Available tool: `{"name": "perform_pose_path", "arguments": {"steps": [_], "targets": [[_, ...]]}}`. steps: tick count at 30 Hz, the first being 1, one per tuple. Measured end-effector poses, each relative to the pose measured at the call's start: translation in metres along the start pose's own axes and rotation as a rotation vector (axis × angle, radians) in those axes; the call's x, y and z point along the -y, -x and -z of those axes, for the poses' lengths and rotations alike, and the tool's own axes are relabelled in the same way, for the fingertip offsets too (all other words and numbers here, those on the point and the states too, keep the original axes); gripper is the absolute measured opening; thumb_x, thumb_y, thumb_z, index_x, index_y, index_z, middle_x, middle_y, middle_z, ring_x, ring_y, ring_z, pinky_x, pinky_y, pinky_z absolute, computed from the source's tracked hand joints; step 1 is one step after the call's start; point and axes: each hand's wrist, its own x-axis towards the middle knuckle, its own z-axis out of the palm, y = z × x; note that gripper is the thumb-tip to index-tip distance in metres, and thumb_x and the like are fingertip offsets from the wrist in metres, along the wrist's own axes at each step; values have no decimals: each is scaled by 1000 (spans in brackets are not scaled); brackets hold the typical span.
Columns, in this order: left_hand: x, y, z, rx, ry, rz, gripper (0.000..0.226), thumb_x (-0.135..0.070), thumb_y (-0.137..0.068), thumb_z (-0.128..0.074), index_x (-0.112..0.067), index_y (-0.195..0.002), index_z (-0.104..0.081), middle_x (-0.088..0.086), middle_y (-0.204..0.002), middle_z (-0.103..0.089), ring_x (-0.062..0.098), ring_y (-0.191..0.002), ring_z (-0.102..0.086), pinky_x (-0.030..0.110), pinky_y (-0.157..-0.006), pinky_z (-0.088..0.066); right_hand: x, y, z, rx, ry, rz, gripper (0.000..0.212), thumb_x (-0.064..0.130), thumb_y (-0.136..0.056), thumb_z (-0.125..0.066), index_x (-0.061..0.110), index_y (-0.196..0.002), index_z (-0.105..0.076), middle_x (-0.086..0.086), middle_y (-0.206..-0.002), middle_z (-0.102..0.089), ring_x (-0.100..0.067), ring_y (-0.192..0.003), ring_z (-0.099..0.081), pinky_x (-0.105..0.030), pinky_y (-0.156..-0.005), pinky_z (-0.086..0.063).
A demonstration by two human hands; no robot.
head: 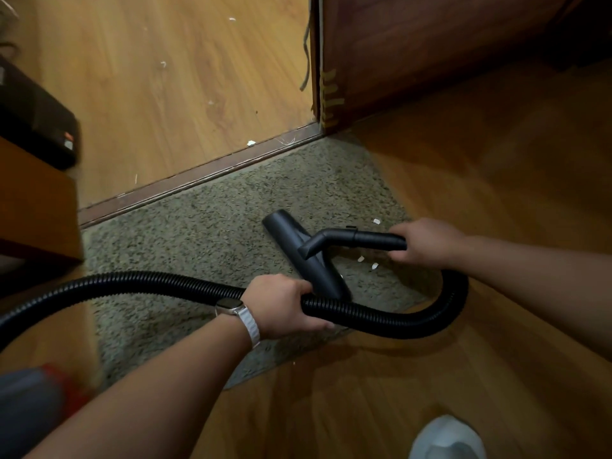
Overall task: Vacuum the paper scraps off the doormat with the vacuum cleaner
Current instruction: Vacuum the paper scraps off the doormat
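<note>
Paper scraps [361,259] lie just beside the nozzle [304,256] on the doormat [205,233]. Right hand [427,241] gripping the wand [367,239], left hand [281,304] the hose [132,282], we should slide it flat over them

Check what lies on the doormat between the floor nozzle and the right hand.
Head view: two paper scraps lie on the doormat, under the wand that the right hand grips.

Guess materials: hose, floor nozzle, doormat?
Hose: likely flexible plastic, black, semi-gloss; ribbed corrugations catch highlights.
Floor nozzle: looks like hard moulded plastic, matte dark grey, smooth.
Doormat: textile pile, probably; speckled grey-green, fuzzy, no shine.
</note>
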Motion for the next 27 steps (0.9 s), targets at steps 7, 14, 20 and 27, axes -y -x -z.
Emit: {"name": "perform_pose_path", "arguments": {"steps": [7,14,20,27], "targets": [[-11,11,-15,-6,-7,30,61,-90,-69,-48,-29,-77,-49,-11,-65,-52,14,-66,-57,27,-59,-40,-21,3,1,-81,-58,-120,25,48,-89,-63,31,-107,-62,4,-80,-62,-14,-71,-60,-31,-59,-47],[-14,12,-16,-9,-11,38,62,-90,-68,-49,-28,-77,-48,-10,-67,-55,15,-70,-61,27,-58,-38,-16,8,-4,-79,-22,-106,28,51,-89,-62,31,-109,-61,5,-81,-61,-16,-72,-60,-31,-60,-49],[-13,34,-26,48,-10,14,55,-88,-69,-50,-35,-82,-48,-8,-80,-66,16,-82,-67,26,-62,-37,25,10,-9,-26,124,84,22,47,-92,-58,36,-111,-58,9,-79,-58,-10,-68,-56,-27,-53,-42],[-19,55,-54,85,40,41,64,-90,-70,-46,-31,-90,-59,-8,-82,-67,15,-81,-66,29,-69,-49,44,2,-13,-34,268,201,19,48,-91,-55,33,-102,-55,8,-76,-56,-16,-69,-57,-30,-56,-43]]}}
